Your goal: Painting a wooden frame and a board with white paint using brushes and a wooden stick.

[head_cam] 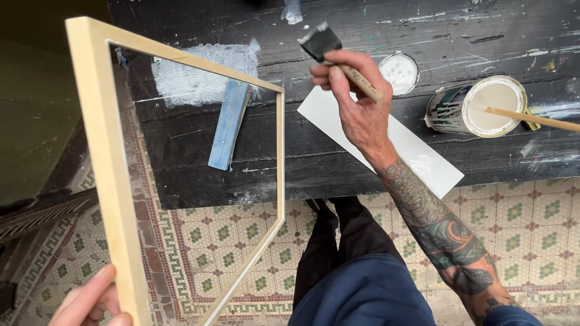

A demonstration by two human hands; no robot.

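- The left hand (90, 302) grips the near corner of a bare wooden frame (109, 169), fingers wrapped around the rail, and holds it up tilted in front of the black workbench (362, 163).
- The frame hangs to the left of the bench's near edge, partly over it and partly over the patterned tile floor (531, 223). Its wood looks pale and raw all the way round; I see no wet paint on any rail that shows, so my judgement is that coating the frame has not begun, or at most lies on faces turned away.
- The right hand (356, 102) is closed around the wooden handle of a foam brush (320, 42), whose dark head points up and away over the bench. The head looks largely clean, though I cannot tell if it carries paint.
- On the bench to the right of the brush stands an open paint can (483, 105) of pale paint with a stir stick (531, 119) resting across it, and its lid (400, 72) lies just left of it. So the paint seems opened and stirred.
- A white strip (423, 157) lies on the bench under the right hand, and it already looks painted.
- A blue block (228, 124) rests at the left of the bench, against a white painted patch (187, 78).
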